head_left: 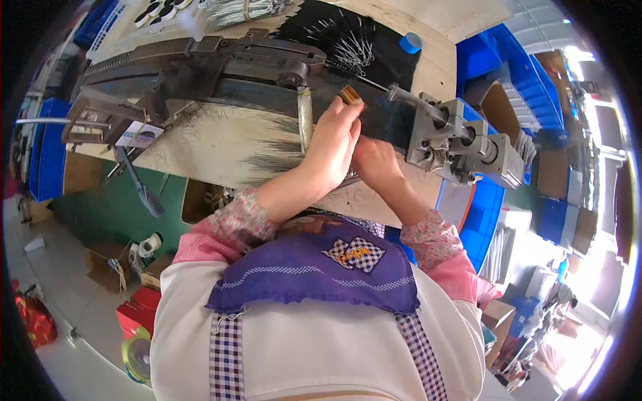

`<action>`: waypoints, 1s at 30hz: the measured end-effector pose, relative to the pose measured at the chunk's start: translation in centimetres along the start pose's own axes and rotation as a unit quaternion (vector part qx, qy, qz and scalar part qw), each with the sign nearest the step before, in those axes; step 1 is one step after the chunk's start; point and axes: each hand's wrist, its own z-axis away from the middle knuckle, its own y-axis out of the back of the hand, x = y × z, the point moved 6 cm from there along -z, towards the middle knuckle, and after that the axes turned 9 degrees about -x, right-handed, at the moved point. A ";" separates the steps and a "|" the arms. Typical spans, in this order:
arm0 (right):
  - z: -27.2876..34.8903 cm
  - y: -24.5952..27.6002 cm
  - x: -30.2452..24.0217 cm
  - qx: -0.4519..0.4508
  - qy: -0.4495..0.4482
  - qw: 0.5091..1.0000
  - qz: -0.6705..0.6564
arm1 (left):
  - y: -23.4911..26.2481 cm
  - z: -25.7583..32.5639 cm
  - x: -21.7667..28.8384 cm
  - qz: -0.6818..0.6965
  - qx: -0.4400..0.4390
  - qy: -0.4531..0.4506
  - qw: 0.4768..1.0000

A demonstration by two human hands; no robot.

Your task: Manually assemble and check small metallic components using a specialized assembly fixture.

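On the wooden workbench [200,144] lies a long dark metal machine [200,67], going from the upper left to a grey motor block [468,144] at the right. Loose thin bristles [274,157] are spread over the bench below it, and more wire pieces [348,40] lie on a black mat [334,27] behind. Blue crates [515,67] stand at the right side.

Both hands meet at the middle of the machine. The left hand [334,137] is clenched around a small brown bundle [350,94], which it presses against the dark rail, just beside a thin metal shaft [401,93] that goes into the motor block. The right hand [376,160] lies under it with fingers curled; what it grips I cannot tell, because the left hand covers it.

I think the risk is the fingers: they are very near the shaft, and if it turns it could catch them. Also the bundle could slip and scatter more bristles on the bench.
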 end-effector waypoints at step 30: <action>6.3 16.7 -3.3 0.243 0.164 0.845 -0.446 | -4.6 11.2 9.3 -0.638 -0.228 -0.134 0.723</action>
